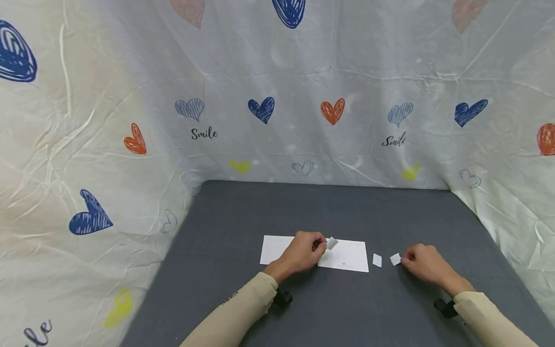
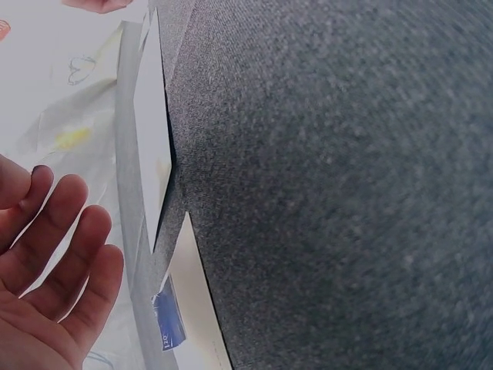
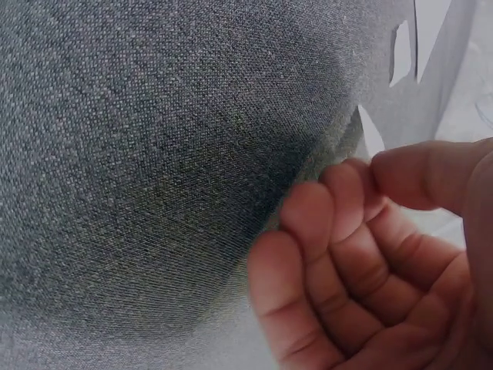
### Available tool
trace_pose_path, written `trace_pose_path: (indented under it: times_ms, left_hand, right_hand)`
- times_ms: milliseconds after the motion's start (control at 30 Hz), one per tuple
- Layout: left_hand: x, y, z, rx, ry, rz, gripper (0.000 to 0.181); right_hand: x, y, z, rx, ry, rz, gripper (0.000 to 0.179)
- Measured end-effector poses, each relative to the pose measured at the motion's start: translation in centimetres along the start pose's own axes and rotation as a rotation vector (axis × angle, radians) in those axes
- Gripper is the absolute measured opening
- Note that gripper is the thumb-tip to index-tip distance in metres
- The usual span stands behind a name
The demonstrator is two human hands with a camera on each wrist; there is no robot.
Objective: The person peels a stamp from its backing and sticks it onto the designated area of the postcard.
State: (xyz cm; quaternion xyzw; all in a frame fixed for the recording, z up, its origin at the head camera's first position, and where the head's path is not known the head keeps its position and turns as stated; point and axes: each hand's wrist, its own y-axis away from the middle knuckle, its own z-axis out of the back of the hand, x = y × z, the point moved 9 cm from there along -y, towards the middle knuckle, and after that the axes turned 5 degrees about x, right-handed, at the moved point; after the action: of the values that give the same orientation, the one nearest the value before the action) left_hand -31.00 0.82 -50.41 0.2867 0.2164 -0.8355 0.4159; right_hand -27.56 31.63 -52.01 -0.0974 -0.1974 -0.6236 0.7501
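Observation:
My left hand pinches a small pale paper piece between thumb and fingertips, over two white cards; the left wrist view hides this piece. The right card has a tiny print near its lower edge. Partly behind the left hand is the left card; in the left wrist view a blue printed patch shows on it. My right hand pinches a corner of another small white paper piece, low over the table. A third paper piece lies between that one and the right card.
A dark grey cloth-covered table lies under everything. Behind it and at both sides hangs a white curtain printed with hearts and the word Smile. Both wrists wear black camera mounts, and the sleeves are beige.

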Motion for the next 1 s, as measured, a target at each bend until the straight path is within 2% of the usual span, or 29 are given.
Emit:
trace_pose_path:
  times_ms: [167, 333, 433, 567, 700, 1000]
  left_hand:
    - [0.0, 0.0, 0.0, 0.001, 0.003, 0.003, 0.016]
    - [-0.1, 0.0, 0.1, 0.000, 0.008, 0.004, 0.016]
    - [-0.1, 0.1, 0.1, 0.001, 0.007, 0.003, 0.016]
    - [-0.1, 0.1, 0.2, 0.002, 0.001, 0.002, 0.017]
    - [-0.1, 0.1, 0.3, 0.000, 0.001, -0.002, 0.017]
    - [-0.2, 0.0, 0.2, 0.000, -0.010, -0.018, 0.017]
  right_hand:
    - [-0.8, 0.1, -0.1, 0.007, -0.007, -0.075, 0.035]
    - [-0.5, -0.1, 0.7, -0.058, -0.002, -0.066, 0.039]
    - [0.4, -0.3, 1.3, -0.114, 0.009, -0.025, 0.032]
    - [1.8, -0.8, 1.8, -0.143, 0.006, 0.021, 0.020]
    - [3.2, -1.4, 2.0, -0.135, -0.010, 0.059, 0.013]
    - [7.2, -2.3, 1.8, -0.098, -0.029, 0.217, 0.003]
